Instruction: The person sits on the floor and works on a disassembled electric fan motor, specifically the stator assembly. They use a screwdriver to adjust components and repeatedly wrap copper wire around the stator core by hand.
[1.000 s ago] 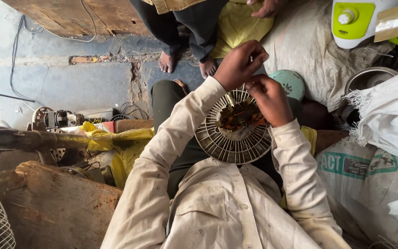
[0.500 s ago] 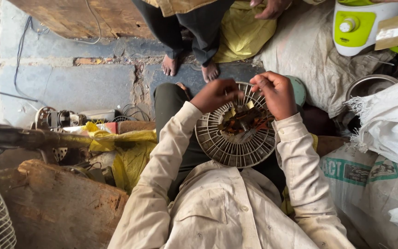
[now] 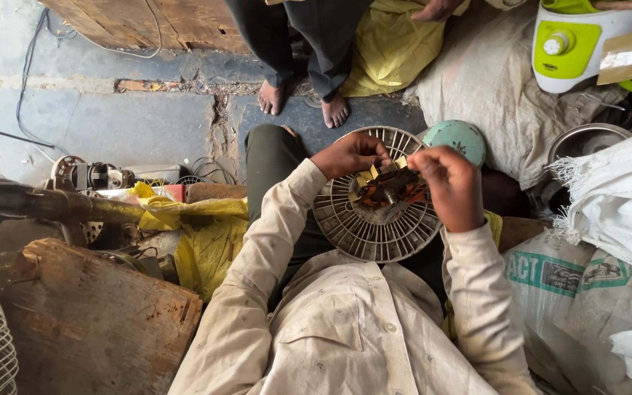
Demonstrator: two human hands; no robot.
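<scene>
A round fan grille (image 3: pixel 374 223), dirty white, is held in the lap at the centre of the frame, with a motor core of copper windings (image 3: pixel 389 192) seated in its middle. The left hand (image 3: pixel 350 155) is set on the upper left rim, its fingers (image 3: pixel 376 155) curled down toward the core and seemingly pinching something small there, though the exact grip cannot be made out. The right hand (image 3: pixel 451 183) is closed at the right side of the core, fingers pressed together around a wire or tab.

A slip is judged possible: the grille is propped only on the knees, so a hard pull on the core could tip it. The thin windings could be torn if tugged sideways, and fingertips could be nicked on the ribs.

The floor (image 3: pixel 111 124) is grey stone slabs, cracked and dusty. A worn wooden board (image 3: pixel 89 322) lies at lower left, crumpled yellow plastic (image 3: pixel 199 234) beside it, a small motor (image 3: pixel 89 175) at middle left. Sacks (image 3: pixel 587 285) are piled at right, a white and green appliance (image 3: pixel 579 40) at upper right. Another person's bare feet (image 3: pixel 301 102) are seen at the top
</scene>
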